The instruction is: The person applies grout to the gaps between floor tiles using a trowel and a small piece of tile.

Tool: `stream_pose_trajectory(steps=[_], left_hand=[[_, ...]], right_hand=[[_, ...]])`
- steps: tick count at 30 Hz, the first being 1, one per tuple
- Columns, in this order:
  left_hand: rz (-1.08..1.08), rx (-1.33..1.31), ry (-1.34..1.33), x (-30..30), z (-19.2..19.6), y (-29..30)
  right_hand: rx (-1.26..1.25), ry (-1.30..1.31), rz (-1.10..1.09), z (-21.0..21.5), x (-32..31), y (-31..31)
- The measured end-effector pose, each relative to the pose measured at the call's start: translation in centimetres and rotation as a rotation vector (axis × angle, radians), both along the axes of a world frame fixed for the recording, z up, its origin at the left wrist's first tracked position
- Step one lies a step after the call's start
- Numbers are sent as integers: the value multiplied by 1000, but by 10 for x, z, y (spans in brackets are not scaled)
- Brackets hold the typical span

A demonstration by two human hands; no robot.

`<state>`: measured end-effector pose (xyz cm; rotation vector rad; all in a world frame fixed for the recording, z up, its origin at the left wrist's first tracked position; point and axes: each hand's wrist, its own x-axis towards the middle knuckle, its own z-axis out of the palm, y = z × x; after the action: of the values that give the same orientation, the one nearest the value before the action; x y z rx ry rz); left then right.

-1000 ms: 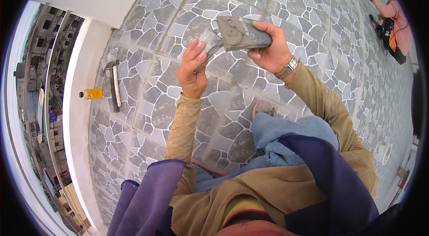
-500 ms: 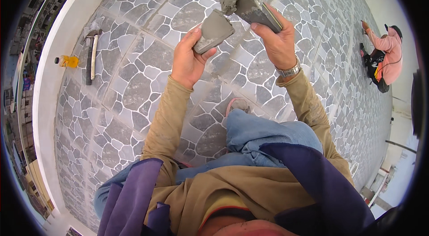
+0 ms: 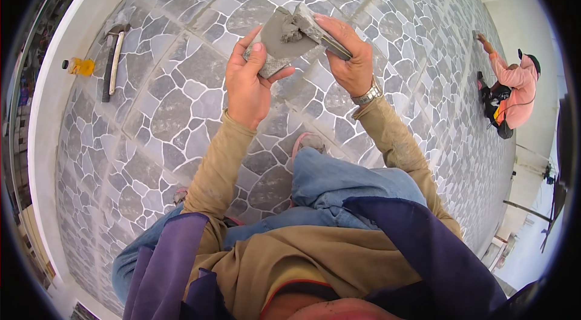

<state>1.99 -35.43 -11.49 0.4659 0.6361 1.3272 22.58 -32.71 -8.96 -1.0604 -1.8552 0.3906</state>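
Closest to us are the person's own bent knees in blue jeans (image 3: pixel 339 184), with tan sleeves and a purple vest over them. We see both forearms rising from there toward the middle of the view.

The left hand (image 3: pixel 248 81) is closed around a flat grey pad (image 3: pixel 273 41) loaded with wet grey mortar, thumb on its near edge and fingers curled beneath it. The right hand (image 3: pixel 348 53), with a metal wristwatch (image 3: pixel 367 96) on its wrist, grips a second flat tool (image 3: pixel 318 32), also smeared with mortar. The edge of that tool meets the pad, and a lump of mortar sits where the two touch. Both are held up in the air above the floor.

Beneath and beyond the hands lies the grey stone-pattern tiled floor (image 3: pixel 175 108). Farther left, near the white kerb (image 3: pixel 54 96), a hammer (image 3: pixel 112 59) lies on the tiles, and a small yellow bottle (image 3: pixel 80 66) lies just beside it on the kerb.

Far off at the right, another person in a pink top (image 3: pixel 514 87) crouches on the same floor, one arm stretched to the tiles.
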Motion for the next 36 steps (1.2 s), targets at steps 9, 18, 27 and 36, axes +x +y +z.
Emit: stream_pose_trajectory(steps=[9,18,27,36], left_hand=[[-36,33,-55,-5,22,18],[-138,-121,-154,8,20,12],[-297,-46,268,-47,-26,48],[-570,-11,414,-28,-46,47]], right_hand=[[-337,452,-56,-17,44,10],[-403,184,-176,-5,12,-24],[-480,278,186,28,77,-8],[-7,-642,356,45,43,-21]])
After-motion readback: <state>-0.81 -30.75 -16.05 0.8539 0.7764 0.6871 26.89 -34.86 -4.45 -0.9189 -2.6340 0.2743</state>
